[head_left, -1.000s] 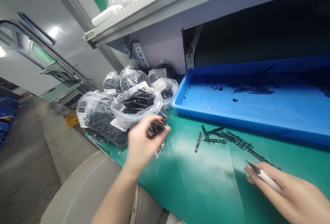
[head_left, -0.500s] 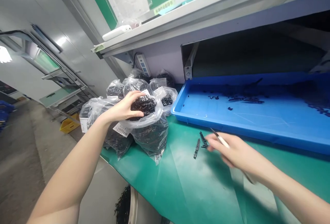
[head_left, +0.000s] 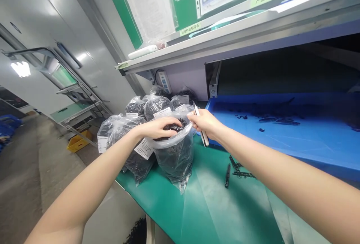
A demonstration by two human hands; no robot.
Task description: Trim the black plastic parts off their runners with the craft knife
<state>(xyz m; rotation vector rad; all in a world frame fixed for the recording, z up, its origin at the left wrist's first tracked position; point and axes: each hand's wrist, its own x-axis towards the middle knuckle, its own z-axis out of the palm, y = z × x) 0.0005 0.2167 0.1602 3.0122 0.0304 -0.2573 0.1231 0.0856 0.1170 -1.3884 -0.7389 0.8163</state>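
Observation:
A clear plastic bag (head_left: 174, 161) of small black plastic parts (head_left: 181, 122) stands with its mouth open on the green bench mat. My left hand (head_left: 157, 128) reaches into that mouth, fingers apart over the parts; its fingertips are partly hidden. At the bag's right rim, my right hand (head_left: 206, 124) is closed around a slim white-handled knife (head_left: 204, 137), blade pointing up. Its thumb and fingertips also touch the plastic rim. Several black part strips (head_left: 227, 175) lie on the mat below my right forearm.
Several tied, labelled bags (head_left: 156, 105) of black parts crowd behind and left of the open one. A blue tray (head_left: 239, 133) with scattered black pieces stands to the right, under a conveyor belt (head_left: 267, 71). A metal shelf (head_left: 225, 38) overhangs the bench. A yellow crate (head_left: 78, 141) sits on the floor.
My right hand has moved left from the loose strips to the bag's rim, still holding the knife. My left hand has lowered into the bag's mouth. The camera view has shifted.

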